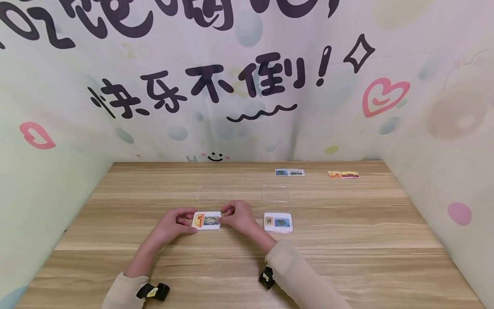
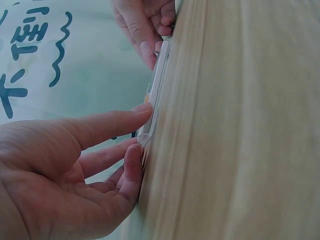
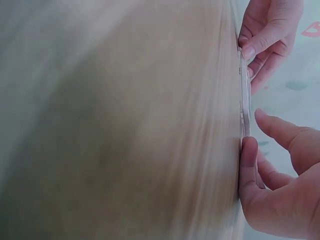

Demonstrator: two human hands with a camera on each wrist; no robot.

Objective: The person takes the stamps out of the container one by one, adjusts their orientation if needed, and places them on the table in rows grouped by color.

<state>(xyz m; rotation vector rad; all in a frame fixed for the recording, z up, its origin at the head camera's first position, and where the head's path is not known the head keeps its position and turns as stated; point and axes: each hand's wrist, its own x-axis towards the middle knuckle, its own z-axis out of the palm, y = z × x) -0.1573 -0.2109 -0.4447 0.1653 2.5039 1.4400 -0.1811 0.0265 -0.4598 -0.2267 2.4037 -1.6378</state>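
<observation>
A flat clear case (image 1: pixel 210 213) with a white card inside lies on the table, showing an orange stamp (image 1: pixel 198 220) and a grey-blue stamp (image 1: pixel 211 220). My left hand (image 1: pixel 171 225) grips its left end, thumb at the near corner and fingers at the far one. At the opposite end, my right hand (image 1: pixel 240 218) has curled fingers against the edge, with the thumb over the card beside the grey-blue stamp. Seen low in the right wrist view, the case edge (image 3: pixel 245 97) runs between both hands.
Right of the hands lies a second clear case (image 1: pixel 283 216) with two stamps. Behind are two transparent covers, one on the left (image 1: pixel 210 193) and one on the right (image 1: pixel 275 194). Farther back lie a blue stamp pair (image 1: pixel 289 172) and an orange-and-purple pair (image 1: pixel 343 174), before a printed cloth (image 1: pixel 216 133).
</observation>
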